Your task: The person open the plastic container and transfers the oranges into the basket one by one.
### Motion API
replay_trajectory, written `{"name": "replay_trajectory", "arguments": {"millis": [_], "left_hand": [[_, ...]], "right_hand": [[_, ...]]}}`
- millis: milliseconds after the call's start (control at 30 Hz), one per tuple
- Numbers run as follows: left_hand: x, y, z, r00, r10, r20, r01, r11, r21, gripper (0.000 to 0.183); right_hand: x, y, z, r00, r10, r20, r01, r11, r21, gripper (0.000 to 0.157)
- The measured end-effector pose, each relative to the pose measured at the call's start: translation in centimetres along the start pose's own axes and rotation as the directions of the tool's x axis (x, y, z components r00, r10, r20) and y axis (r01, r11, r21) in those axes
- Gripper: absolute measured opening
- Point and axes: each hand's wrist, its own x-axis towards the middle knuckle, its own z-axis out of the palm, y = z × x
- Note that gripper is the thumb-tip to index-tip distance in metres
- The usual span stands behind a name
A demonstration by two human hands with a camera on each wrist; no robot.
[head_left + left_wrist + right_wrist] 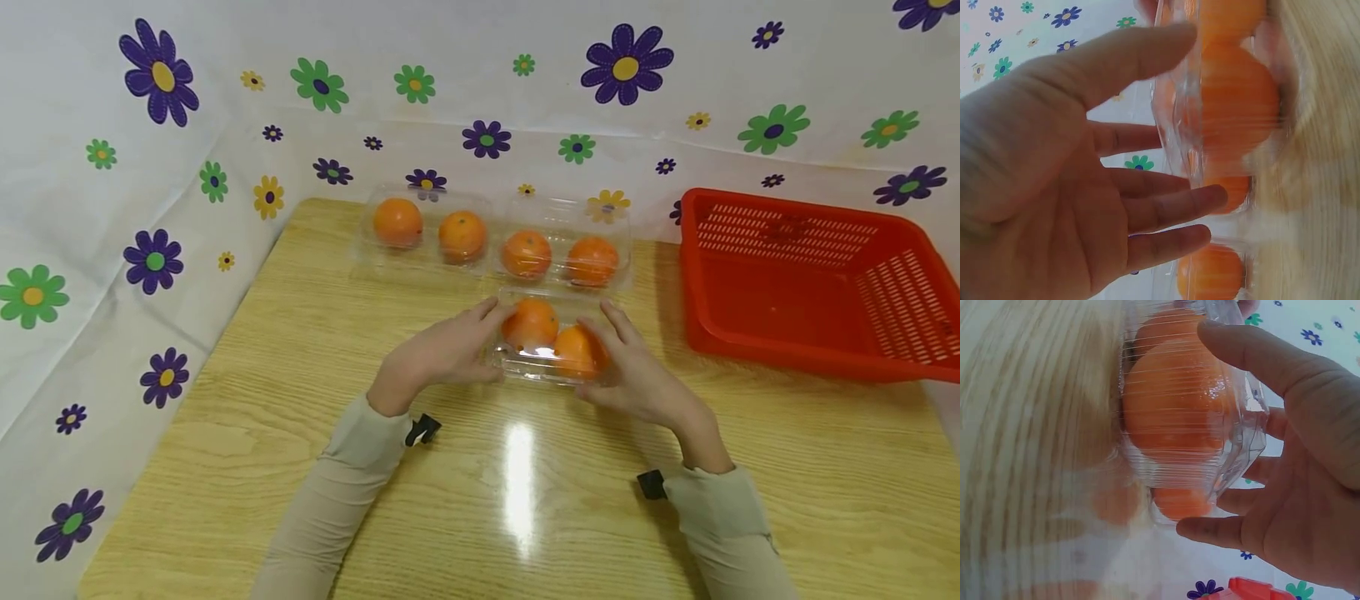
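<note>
A clear plastic clamshell box (525,364) lies on the table between the two hands, with two oranges (531,323) inside under its see-through lid. At its left end is the left hand (442,352), fingers extended along the far side and thumb on the near side. The right hand (647,385) spreads its fingers over the right end; its thumb (1235,347) lies against the lid edge in the right wrist view. Neither hand curls its fingers round the box. The far fingertips are partly hidden behind the plastic in the wrist views.
Behind the box, two more clear boxes stand side by side, the left one with two oranges (398,222) and the right one with two oranges (527,254). At the right sits a red perforated basket (772,308). A flowered white cloth (247,150) borders the wooden table (225,458).
</note>
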Motion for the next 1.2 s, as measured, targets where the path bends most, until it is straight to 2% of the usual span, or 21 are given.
{"name": "replay_trajectory", "arguments": {"millis": [233, 467, 633, 733, 967, 1200], "left_hand": [[0.7, 0.3, 0.1, 1.000, 0.023, -0.006, -0.023, 0.999, -0.033, 0.086], [1.1, 0.5, 0.5, 0.998, 0.047, -0.034, -0.049, 0.997, -0.055, 0.085], [1.2, 0.7, 0.8, 0.995, 0.083, -0.061, -0.084, 0.996, -0.020, 0.083], [1.1, 0.7, 0.9, 0.995, 0.071, -0.063, -0.071, 0.997, 0.004, 0.082], [0.8, 1.0, 1.3, 0.994, 0.073, -0.075, -0.064, 0.991, 0.116, 0.082], [1.0, 1.6, 1.6, 0.995, 0.046, -0.093, -0.031, 0.987, 0.158, 0.083]], "right_hand": [[0.0, 0.4, -0.2, 1.000, -0.022, -0.006, 0.021, 1.000, -0.018, 0.085], [0.0, 0.1, -0.1, 1.000, -0.001, 0.025, 0.002, 1.000, -0.024, 0.082], [0.0, -0.5, 0.1, 0.999, 0.033, 0.022, -0.031, 0.998, -0.059, 0.078], [0.2, -1.0, 0.5, 0.997, 0.072, 0.010, -0.071, 0.991, -0.111, 0.074], [0.7, -2.0, 1.8, 0.987, 0.155, -0.038, -0.159, 0.953, -0.257, 0.074], [1.2, -2.1, 1.9, 0.985, 0.148, -0.089, -0.169, 0.928, -0.331, 0.070]]}}
